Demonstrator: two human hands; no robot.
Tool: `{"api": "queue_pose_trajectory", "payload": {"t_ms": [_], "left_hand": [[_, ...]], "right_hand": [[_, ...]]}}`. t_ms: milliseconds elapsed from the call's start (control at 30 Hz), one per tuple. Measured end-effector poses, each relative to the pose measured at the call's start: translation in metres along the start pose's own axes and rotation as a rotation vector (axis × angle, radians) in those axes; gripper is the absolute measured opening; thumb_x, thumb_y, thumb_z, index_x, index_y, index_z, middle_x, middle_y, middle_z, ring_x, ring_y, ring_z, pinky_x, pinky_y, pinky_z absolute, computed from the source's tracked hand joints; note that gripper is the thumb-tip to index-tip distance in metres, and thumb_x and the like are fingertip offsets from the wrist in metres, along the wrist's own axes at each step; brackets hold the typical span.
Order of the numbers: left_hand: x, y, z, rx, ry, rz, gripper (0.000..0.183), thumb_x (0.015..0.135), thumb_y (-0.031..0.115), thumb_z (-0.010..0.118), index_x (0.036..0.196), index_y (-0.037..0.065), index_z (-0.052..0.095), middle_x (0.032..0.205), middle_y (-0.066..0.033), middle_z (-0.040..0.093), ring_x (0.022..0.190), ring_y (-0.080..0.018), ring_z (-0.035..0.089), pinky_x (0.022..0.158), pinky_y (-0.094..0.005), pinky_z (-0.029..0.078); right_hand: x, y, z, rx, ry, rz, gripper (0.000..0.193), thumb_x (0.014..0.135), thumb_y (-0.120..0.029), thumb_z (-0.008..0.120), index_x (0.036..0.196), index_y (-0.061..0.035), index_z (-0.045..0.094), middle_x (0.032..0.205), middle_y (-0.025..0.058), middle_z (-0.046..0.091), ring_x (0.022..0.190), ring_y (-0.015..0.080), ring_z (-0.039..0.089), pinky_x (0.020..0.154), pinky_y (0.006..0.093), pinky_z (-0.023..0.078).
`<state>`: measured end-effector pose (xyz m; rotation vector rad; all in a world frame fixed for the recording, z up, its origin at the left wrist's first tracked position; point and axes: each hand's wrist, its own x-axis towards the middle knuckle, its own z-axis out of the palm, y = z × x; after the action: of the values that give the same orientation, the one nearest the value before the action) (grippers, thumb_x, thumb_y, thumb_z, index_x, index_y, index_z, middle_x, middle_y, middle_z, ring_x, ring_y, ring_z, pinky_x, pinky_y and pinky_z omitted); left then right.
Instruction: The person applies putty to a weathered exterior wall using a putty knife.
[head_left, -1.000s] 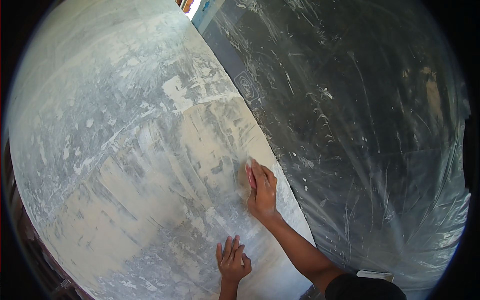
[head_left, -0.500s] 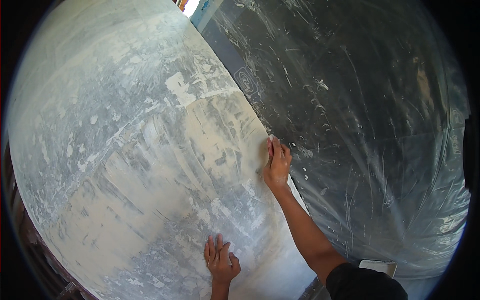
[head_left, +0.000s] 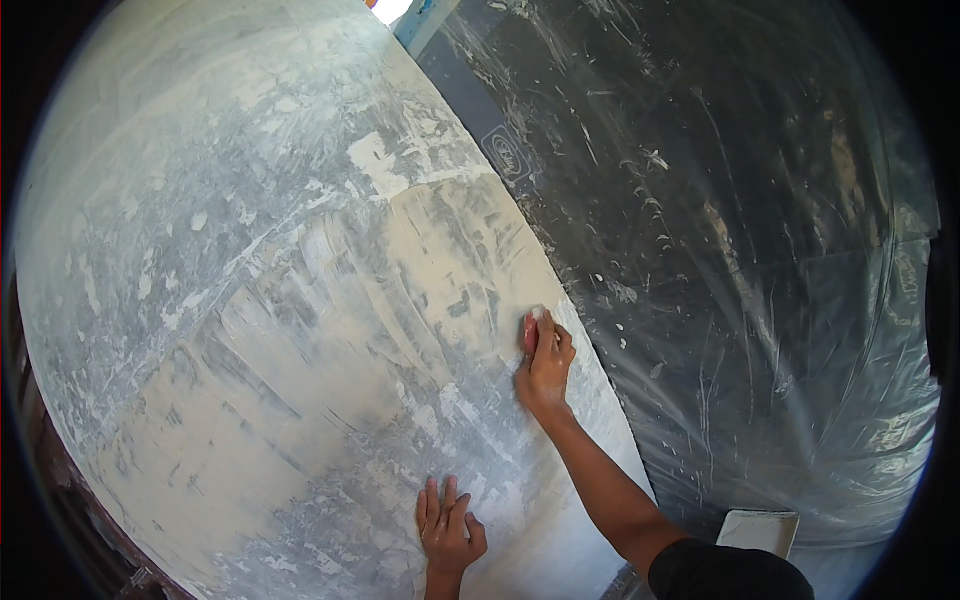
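The left hand [head_left: 449,527] lies flat, fingers spread, low on the big pale wall smeared with white and tan filler [head_left: 270,330]. Half a second ago it lay a bit more to the left, so it has slid a little to the right, and it holds nothing. Its wrist is cut off by the bottom edge of the picture. Just past the dark sleeve [head_left: 725,572] at the bottom, a small flat white thing [head_left: 758,528] peeks out; only part of it shows and it is hard to tell what it is. Higher up, the right hand [head_left: 543,366] is closed on a small pinkish sanding block [head_left: 532,327] and presses it on the wall near the wall's right edge. This hand sat higher up half a second ago, so it has come down and a little to the left. Most of the block is hidden under the fingers [head_left: 551,340], so its full shape cannot be seen. Beyond the wall's edge hangs a sheet of clear, crinkly plastic with white splashes [head_left: 760,250]; the dark thing behind it is too blurry to make out. At the very top a bright gap [head_left: 388,8] is cut off by the round rim.
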<state>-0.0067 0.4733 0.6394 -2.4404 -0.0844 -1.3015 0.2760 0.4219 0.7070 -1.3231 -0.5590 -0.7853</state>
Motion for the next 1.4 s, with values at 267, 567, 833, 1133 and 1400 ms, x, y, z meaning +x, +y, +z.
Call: {"api": "queue_pose_trajectory", "payload": {"t_ms": [267,567,833,1133,1400], "left_hand": [[-0.005,-0.005,-0.008,-0.031,0.043,-0.023,0.028,0.081,0.009,0.055,0.105,-0.002,0.066,0.132,-0.0272,0.063,0.137,-0.0498,0.045,0.114,-0.0579,0.031],[-0.009,-0.017,-0.039,0.033,0.129,-0.100,0.026,0.085,0.010,0.054,0.105,-0.002,0.065,0.134,-0.0276,0.062,0.139,-0.0497,0.043,0.113,-0.0592,0.032],[-0.016,-0.020,-0.046,0.071,0.101,-0.099,0.029,0.082,0.009,0.054,0.107,-0.001,0.064,0.136,-0.0269,0.061,0.140,-0.0505,0.042,0.114,-0.0603,0.029],[-0.022,-0.022,-0.051,0.015,0.105,-0.103,0.028,0.084,0.010,0.054,0.107,0.000,0.064,0.137,-0.0272,0.060,0.139,-0.0520,0.042,0.114,-0.0611,0.030],[-0.027,-0.023,-0.046,0.067,0.147,-0.151,0.026,0.086,0.010,0.053,0.107,-0.001,0.064,0.136,-0.0270,0.060,0.139,-0.0493,0.043,0.114,-0.0601,0.031]], "right_hand": [[-0.078,-0.065,-0.021,0.223,-0.141,-0.366,0.071,0.066,0.014,0.059,0.136,0.0067,0.051,0.149,0.0234,0.050,0.128,0.0408,0.049,0.106,0.0482,0.036],[-0.127,-0.095,-0.005,0.226,-0.315,-0.388,0.072,0.064,0.010,0.062,0.136,0.0056,0.052,0.152,0.0228,0.047,0.131,0.0403,0.047,0.105,0.0498,0.033],[-0.046,-0.062,0.013,0.019,0.013,-0.321,0.070,0.065,0.014,0.055,0.134,0.0049,0.054,0.149,0.0213,0.051,0.130,0.0398,0.049,0.106,0.0457,0.037],[-0.129,-0.079,0.004,0.290,-0.082,-0.253,0.065,0.066,0.008,0.059,0.130,0.0012,0.064,0.139,0.0198,0.061,0.129,0.0348,0.055,0.106,0.0426,0.040],[-0.110,-0.097,-0.040,0.449,-0.175,-0.373,0.057,0.071,0.013,0.059,0.127,0.0020,0.065,0.130,0.0202,0.067,0.119,0.0353,0.064,0.103,0.0419,0.043]]}}
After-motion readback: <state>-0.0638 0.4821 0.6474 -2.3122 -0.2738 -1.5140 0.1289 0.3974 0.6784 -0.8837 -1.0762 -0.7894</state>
